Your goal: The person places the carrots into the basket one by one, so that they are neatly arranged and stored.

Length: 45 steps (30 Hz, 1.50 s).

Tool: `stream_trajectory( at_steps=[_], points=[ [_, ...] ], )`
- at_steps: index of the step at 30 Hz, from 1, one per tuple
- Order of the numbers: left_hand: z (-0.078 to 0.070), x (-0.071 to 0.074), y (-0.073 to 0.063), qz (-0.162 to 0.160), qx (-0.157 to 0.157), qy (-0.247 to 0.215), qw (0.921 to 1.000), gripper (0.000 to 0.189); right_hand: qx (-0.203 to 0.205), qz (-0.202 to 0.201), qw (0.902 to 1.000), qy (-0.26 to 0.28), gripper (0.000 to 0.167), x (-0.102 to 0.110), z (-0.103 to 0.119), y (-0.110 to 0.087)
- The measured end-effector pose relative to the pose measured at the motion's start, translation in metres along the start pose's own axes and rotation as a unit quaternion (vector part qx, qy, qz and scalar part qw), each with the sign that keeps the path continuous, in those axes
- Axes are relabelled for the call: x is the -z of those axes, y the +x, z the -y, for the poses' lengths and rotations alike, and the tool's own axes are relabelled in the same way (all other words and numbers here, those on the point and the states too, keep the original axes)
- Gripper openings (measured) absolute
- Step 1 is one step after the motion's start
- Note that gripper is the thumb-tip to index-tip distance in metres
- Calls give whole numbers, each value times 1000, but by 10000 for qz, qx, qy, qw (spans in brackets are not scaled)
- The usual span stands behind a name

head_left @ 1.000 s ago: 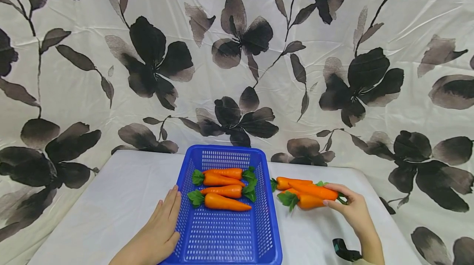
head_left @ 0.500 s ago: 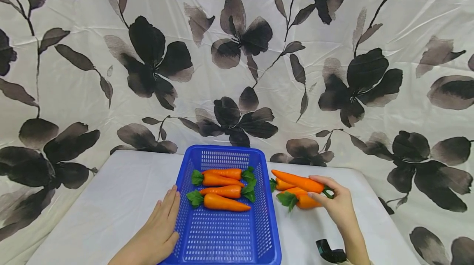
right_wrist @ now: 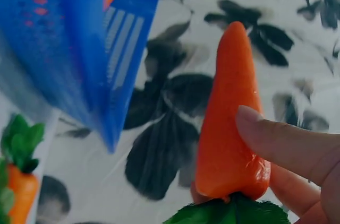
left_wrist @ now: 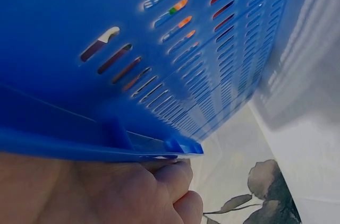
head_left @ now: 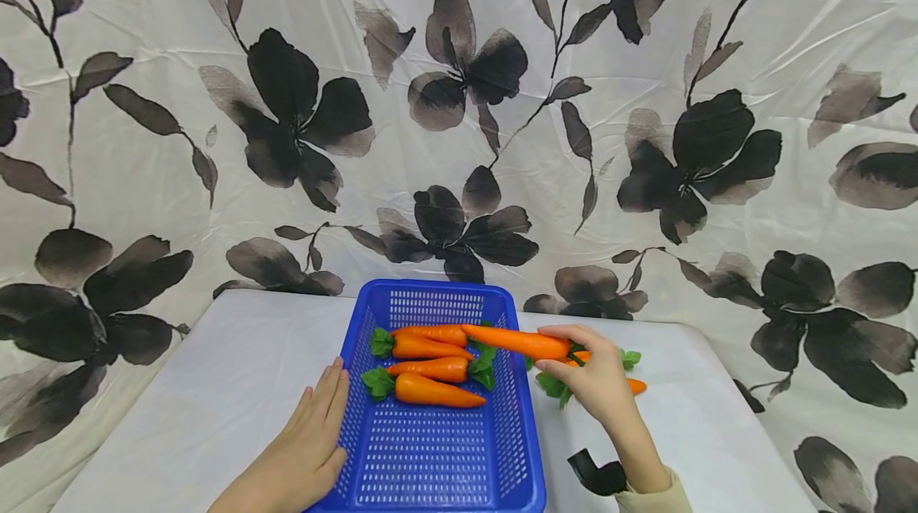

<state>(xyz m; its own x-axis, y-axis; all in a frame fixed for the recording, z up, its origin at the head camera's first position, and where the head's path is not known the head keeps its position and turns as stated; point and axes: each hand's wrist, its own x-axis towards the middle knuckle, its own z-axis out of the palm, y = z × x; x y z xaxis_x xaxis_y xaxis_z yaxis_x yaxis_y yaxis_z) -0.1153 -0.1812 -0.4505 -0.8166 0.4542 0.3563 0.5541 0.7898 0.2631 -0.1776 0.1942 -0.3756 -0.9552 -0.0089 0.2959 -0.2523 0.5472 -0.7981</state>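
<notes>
My right hand (head_left: 598, 373) pinches a carrot (head_left: 519, 341) near its leafy end, thumb on one side and fingers on the other. The carrot's tip reaches over the right rim of the blue basket (head_left: 531, 449). In the right wrist view the held carrot (right_wrist: 231, 128) stands tip up, its green leaves below. My left hand (head_left: 304, 441) rests with straight fingers along the basket's left rim; the left wrist view has the hand (left_wrist: 122, 192) right against the rim. Several carrots (head_left: 437, 391) lie in the basket, their leaf ends alternating left and right.
Right of the basket, more carrots (head_left: 637, 386) lie on the white table (head_left: 717, 417), partly hidden behind my right hand. A black curved piece (head_left: 597, 475) sits at my right wrist. A floral cloth (head_left: 459, 139) hangs behind the table.
My right hand has lifted the carrot off the pile on the right and carried it left to the basket's right rim. My left hand stays in place.
</notes>
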Motion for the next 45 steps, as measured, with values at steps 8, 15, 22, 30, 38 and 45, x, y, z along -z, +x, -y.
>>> stream_trajectory(
  at_steps=[8, 15, 22, 30, 38, 45],
  points=[
    [1, 1, 0, 158, 151, -133, 9997, 83, 439, 639, 9950, -636, 35, -27, 31, 14],
    [1, 2, 1, 168, 129, -217, 9995, 82, 800, 1481, 9773, -1286, 29, -53, 49, 27],
    [2, 1, 1, 254, 236, -330, 9989, 82, 721, 2270, 9562, -1703, 30, -77, 58, 31],
    [1, 1, 0, 224, 221, -340, 9989, 81, 175, 2786, 9310, -2353, 30, -107, 57, 30],
    [2, -1, -1, 156, 181, -244, 9994, 82, 47, 2950, 9173, -2675, 22, -127, 43, 32],
    [1, 0, 0, 305, 297, -451, 9981, 81, -441, 3158, 9060, -2784, 17, -140, 37, 28]
  ],
)
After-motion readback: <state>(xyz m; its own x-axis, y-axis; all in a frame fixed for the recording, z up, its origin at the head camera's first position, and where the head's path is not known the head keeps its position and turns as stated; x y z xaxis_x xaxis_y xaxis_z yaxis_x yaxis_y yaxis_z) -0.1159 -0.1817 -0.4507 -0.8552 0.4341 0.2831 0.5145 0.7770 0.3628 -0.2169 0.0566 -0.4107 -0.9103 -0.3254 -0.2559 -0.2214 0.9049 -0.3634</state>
